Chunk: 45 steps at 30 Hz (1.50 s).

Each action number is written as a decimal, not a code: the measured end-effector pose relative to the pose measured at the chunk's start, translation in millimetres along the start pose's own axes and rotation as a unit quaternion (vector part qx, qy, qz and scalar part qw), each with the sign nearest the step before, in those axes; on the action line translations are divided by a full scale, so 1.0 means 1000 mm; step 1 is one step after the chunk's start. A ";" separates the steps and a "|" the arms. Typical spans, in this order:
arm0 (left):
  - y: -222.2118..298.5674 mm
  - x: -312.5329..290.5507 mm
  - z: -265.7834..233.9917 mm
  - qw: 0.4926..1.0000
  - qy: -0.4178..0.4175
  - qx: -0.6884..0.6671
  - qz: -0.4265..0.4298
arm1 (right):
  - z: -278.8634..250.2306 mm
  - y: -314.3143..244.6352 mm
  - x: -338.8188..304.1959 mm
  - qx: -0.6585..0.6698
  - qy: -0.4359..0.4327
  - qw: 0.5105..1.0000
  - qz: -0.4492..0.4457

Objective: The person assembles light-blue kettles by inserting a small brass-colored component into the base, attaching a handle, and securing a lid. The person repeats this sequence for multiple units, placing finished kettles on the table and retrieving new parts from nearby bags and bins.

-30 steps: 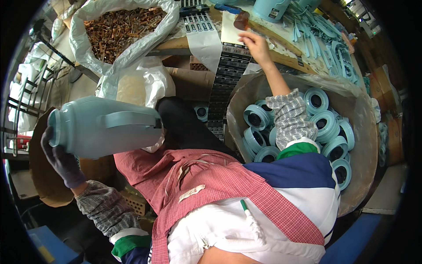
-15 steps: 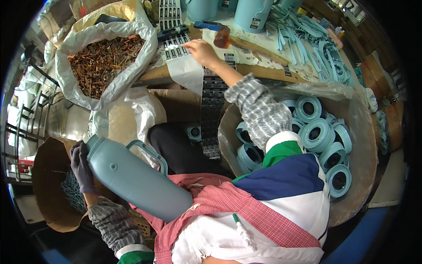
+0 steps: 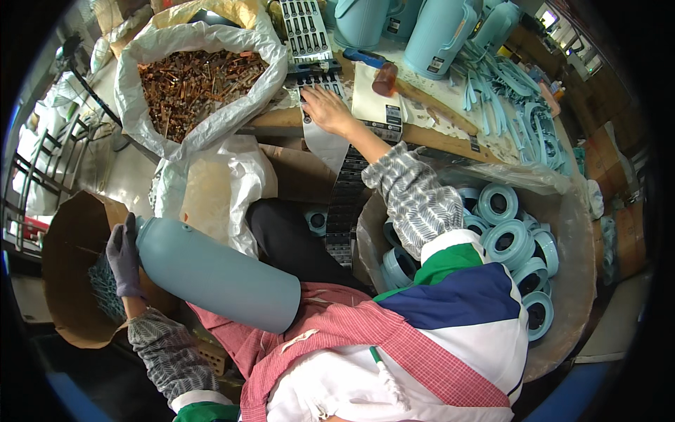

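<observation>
A grey-blue plastic thermos jug (image 3: 218,271) lies slanted across my lap, its wide end against my red checked apron (image 3: 316,299). My left hand (image 3: 125,257), in a grey glove, grips its narrow end; the jug's handle is out of sight. On the bench, my bare right hand (image 3: 325,109) lies over a strip of small dark-and-silver stickers (image 3: 307,32), fingers stretched out on its near part. White backing paper (image 3: 327,146) hangs from the strip over the bench edge. Whether a sticker is under the fingertips is hidden.
A white sack of small copper-coloured parts (image 3: 204,91) stands left. Right of my lap, a lined bin holds blue rings (image 3: 505,240). Blue jugs (image 3: 439,39), an amber-headed mallet (image 3: 384,79) and blue strips (image 3: 538,133) are on the bench. A cardboard box (image 3: 67,281) stands far left.
The jug has turned, taking its handle out of sight. My right hand has gone from a pinch above the stickers to lying flatter over them. The whole view has shifted slightly.
</observation>
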<state>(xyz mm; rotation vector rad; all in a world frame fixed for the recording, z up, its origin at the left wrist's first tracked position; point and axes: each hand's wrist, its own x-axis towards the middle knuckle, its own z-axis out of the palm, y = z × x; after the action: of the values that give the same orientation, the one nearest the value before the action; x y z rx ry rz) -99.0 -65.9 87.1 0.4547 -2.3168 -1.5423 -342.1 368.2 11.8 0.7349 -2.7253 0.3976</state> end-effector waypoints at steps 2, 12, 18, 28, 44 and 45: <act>-0.003 0.001 -0.001 0.999 -0.010 0.016 0.048 | -0.003 0.001 -0.010 0.030 0.051 0.998 -0.027; -0.035 -0.010 0.012 0.975 0.034 0.221 -0.007 | -0.013 -0.014 -0.002 0.042 0.176 0.983 -0.036; -0.053 -0.020 -0.009 0.987 -0.121 -0.064 0.078 | -0.005 0.012 -0.005 -0.070 0.205 0.963 -0.160; -0.039 -0.066 -0.015 0.992 -0.091 0.023 0.086 | -0.038 -0.222 -0.091 0.481 -0.080 0.871 -0.052; -0.030 -0.072 -0.017 0.971 -0.160 0.120 0.127 | 0.027 -0.318 -0.126 0.534 -0.091 0.840 -0.017; -0.030 -0.072 -0.017 0.969 -0.168 0.122 0.136 | 0.026 -0.317 -0.126 0.537 -0.093 0.838 -0.017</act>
<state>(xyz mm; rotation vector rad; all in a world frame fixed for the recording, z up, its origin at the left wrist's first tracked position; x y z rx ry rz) -23.9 -60.0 59.4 -0.0836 -2.7028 -1.2888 -78.0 151.5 3.7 1.0769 -2.4468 2.0082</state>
